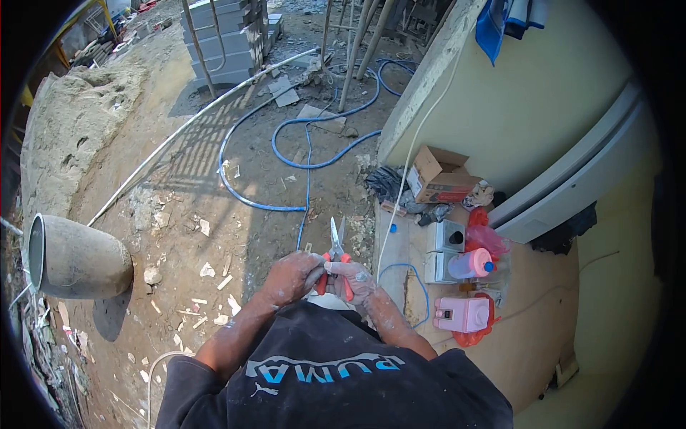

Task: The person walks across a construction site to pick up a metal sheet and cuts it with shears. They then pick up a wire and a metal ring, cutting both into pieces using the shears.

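A pair of shears (336, 234) with red handles and bright metal blades is held in front of my chest, the blades pointing away from me and slightly parted. My right hand (354, 280), dusted with white powder, is closed on the handles. My left hand (291, 277) is also closed at the handles, fingers curled in from the left; part of its grip is hidden. Just below both hands a small white patch (329, 299) shows, too covered to name.
A grey bucket (82, 257) stands at the left. A blue hose (266, 207) loops over the dirt ahead. To the right are a cardboard box (441, 175), a pink bottle (471, 264) and a pink jug (466, 314). A pale wall (500, 107) rises beyond them.
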{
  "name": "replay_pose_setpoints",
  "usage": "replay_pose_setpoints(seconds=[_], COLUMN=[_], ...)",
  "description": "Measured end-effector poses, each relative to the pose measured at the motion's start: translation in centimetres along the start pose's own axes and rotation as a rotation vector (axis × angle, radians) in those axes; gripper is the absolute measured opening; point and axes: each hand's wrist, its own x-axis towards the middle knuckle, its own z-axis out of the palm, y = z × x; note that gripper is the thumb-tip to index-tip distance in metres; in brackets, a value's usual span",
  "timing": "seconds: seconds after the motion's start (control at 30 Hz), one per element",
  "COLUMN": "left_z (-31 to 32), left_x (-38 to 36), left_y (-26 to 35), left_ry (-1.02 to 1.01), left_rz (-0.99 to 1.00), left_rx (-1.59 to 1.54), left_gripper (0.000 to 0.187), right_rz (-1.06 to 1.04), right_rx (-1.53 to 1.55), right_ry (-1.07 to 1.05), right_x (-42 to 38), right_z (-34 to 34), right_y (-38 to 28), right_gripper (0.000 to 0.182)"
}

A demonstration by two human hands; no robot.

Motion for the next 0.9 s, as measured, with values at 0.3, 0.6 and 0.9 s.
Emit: replay_pose_setpoints(seconds=[0.3,0.6,0.9], left_z=[-2.6,-7.9,-13.5], left_x=[17.0,36.6,48.7], left_y=[-9.2,-20.7,-26.2], left_ry=[0.026,-0.223,-0.318], left_rz=[-0.032,0.247,0.274], left_rx=[-0.029,-0.069,-0.193], left_gripper=[0.012,0.013,0.014], right_rz=[-0.019,-0.148,-0.237], right_rx=[0.083,0.289,0.295], right_ry=[0.035,0.093,0.141], right_x=[12.0,24.9,33.1], right_z=[-1.4,-2.8,-0.8], right_y=[-14.4,-26.9,-35.6], right_gripper=[0.024,0.023,0.022])
